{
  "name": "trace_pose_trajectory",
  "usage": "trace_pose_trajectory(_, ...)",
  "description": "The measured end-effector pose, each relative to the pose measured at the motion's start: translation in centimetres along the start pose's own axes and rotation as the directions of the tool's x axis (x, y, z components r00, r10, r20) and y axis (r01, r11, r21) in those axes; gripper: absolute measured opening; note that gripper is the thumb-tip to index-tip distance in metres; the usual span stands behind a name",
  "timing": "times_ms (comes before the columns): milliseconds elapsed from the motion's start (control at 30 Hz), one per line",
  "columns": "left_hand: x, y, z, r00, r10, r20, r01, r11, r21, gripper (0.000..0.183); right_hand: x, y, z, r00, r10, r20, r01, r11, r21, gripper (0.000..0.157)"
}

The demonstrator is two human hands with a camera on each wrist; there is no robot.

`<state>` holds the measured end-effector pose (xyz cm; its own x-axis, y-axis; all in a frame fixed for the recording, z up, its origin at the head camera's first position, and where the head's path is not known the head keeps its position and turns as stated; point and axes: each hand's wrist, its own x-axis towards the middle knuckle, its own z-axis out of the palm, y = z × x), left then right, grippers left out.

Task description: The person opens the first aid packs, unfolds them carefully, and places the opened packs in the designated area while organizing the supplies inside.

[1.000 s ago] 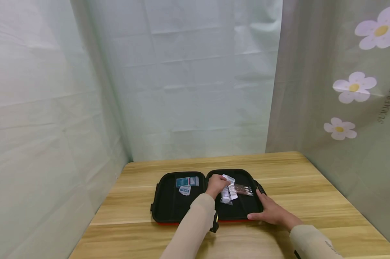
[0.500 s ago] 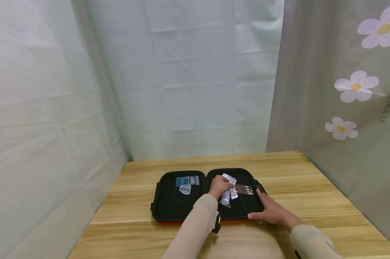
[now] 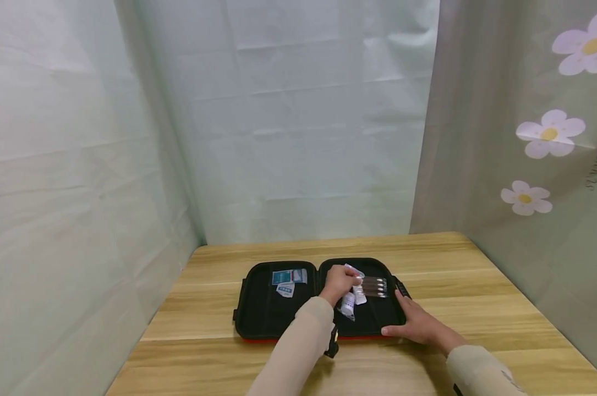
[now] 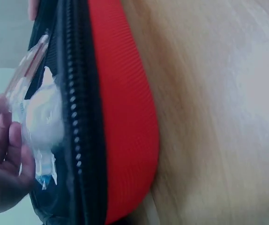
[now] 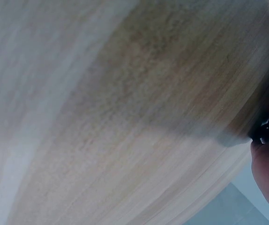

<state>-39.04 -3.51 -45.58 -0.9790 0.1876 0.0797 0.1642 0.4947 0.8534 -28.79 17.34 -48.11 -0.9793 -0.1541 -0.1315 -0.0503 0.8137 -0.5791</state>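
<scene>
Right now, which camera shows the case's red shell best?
Left wrist: the red shell is large and unobstructed. Head shows only thin strips along the near side; right wrist, a red patch, probably the shell, at the frame's edge.

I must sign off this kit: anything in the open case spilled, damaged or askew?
No spill or damage shows. In the case, the small white packet lies tilted, out of line with the blue packet beside it. The clear swab pack in the left hand shows nothing odd.
</scene>
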Motion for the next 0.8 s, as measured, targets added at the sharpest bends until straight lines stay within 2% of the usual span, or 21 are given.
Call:
trace_pose_trajectory(200,-0.1,-0.1,-0.9,1.000,0.003,-0.019,-0.006,0.989,-0.151,0.006,0.1,0.1,0.1,1.000,-0.009,-0.002,0.009,1.000,-0.015,0.120)
trace_pose_trajectory(333,-0.1,-0.1,-2.0,1.000,-0.004,0.000,0.004,0.951,-0.311,0.010,-0.1,0.2,0.0,1.000,-0.022,0.002,0.022,1.000,-0.012,0.120)
trace_pose_trajectory(467,0.2,-0.2,-3.2,1.000,-0.018,0.025,0.027,0.909,-0.416,0.016,-0.2,0.6,-0.3,0.998,-0.055,0.002,0.055,0.998,-0.003,0.118)
trace_pose_trajectory(633,0.4,-0.8,-5.2,0.999,-0.034,0.002,0.031,0.885,-0.465,0.021,-0.5,1.1,-0.6,0.998,-0.070,0.006,0.070,0.997,0.012,0.117)
trace_pose_trajectory(800,0.3,-1.6,-7.8,0.999,-0.039,-0.033,0.020,0.891,-0.454,0.023,-0.6,1.4,-0.9,0.996,-0.093,0.006,0.093,0.996,0.007,0.116)
